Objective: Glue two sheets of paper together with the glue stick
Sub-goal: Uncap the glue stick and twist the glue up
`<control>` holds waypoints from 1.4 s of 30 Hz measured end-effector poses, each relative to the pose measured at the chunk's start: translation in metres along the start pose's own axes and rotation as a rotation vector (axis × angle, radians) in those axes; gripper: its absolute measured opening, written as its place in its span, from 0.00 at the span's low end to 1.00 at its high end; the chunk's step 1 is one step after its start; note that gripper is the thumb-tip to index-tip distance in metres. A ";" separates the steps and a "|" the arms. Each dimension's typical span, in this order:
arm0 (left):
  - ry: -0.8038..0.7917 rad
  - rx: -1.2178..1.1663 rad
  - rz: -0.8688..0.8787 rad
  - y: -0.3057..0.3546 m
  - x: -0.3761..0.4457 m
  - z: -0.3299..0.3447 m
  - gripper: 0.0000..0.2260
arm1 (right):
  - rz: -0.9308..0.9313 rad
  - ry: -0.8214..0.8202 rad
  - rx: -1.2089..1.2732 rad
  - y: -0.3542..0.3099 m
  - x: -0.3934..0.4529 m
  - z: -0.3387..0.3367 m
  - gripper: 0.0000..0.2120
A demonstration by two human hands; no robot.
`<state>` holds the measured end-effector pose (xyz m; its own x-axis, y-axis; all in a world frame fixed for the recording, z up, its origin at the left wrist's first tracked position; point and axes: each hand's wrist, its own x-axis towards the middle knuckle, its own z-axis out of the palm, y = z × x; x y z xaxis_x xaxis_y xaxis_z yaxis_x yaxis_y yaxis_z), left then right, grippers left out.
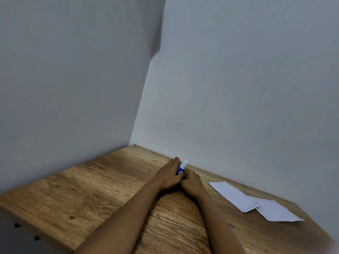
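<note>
Both hands — left hand (pixel 169 176) and right hand (pixel 190 181) — are gripping the blue-and-white plastic glue stick (pixel 182 168), white end exposed (probably winding it up); two white paper sheets (pixel 236 196) are lying to their right.

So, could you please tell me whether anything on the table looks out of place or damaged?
Nothing stands out. Both the left hand and the right hand hold the glue stick upright near the wall. The two paper sheets lie flat to the right on the wooden table, overlapping at one corner, uncreased.

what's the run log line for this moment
both hands hold glue stick | white tip up | two sheets overlapping on table, untouched
</note>
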<state>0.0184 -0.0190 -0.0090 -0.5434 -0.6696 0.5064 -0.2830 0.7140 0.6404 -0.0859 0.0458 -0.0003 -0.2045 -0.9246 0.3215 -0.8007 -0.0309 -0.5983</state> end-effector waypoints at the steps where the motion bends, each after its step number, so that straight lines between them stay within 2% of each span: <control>1: -0.010 -0.010 -0.001 -0.001 0.000 0.001 0.09 | -0.005 -0.002 -0.011 0.000 0.000 -0.001 0.07; 5: -0.004 -0.111 -0.028 -0.004 0.001 0.000 0.10 | -0.003 0.003 -0.011 0.003 0.000 -0.004 0.02; 10: -0.034 -0.169 -0.054 -0.008 -0.001 0.000 0.12 | -0.002 -0.049 0.001 0.006 0.000 -0.004 0.02; 15: 0.004 -0.163 -0.085 -0.007 -0.006 -0.003 0.27 | 0.060 -0.113 0.164 0.011 -0.008 -0.010 0.19; 18: 0.029 -0.142 -0.089 -0.005 -0.012 -0.008 0.30 | 0.074 -0.118 0.256 0.010 -0.018 -0.012 0.22; 27: -0.015 -0.082 -0.068 -0.003 -0.021 -0.010 0.22 | 0.007 0.001 0.115 0.003 -0.026 -0.009 0.05; 30: -0.046 -0.081 -0.086 -0.002 -0.022 -0.010 0.25 | 0.024 -0.003 0.111 0.005 -0.024 -0.008 0.06; 32: -0.021 -0.058 -0.079 -0.001 -0.024 -0.010 0.29 | 0.044 -0.018 0.149 0.005 -0.026 -0.008 0.13; 34: 0.080 0.015 -0.042 0.004 -0.029 -0.013 0.30 | 0.067 0.004 0.168 0.004 -0.030 -0.011 0.18; 37: 0.257 0.214 0.154 0.025 -0.044 -0.017 0.22 | 0.068 0.224 -0.052 0.012 -0.038 -0.021 0.22; 40: 0.221 0.366 0.427 0.052 -0.056 -0.002 0.14 | 0.158 0.440 -0.315 0.030 -0.050 -0.045 0.22; 42: 0.145 0.362 0.498 0.067 -0.055 0.020 0.12 | 0.246 0.459 -0.462 0.050 -0.062 -0.067 0.20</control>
<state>0.0135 0.0697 -0.0048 -0.5732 -0.2421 0.7829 -0.2873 0.9541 0.0847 -0.1510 0.1271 -0.0008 -0.5464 -0.6265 0.5558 -0.8374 0.4174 -0.3528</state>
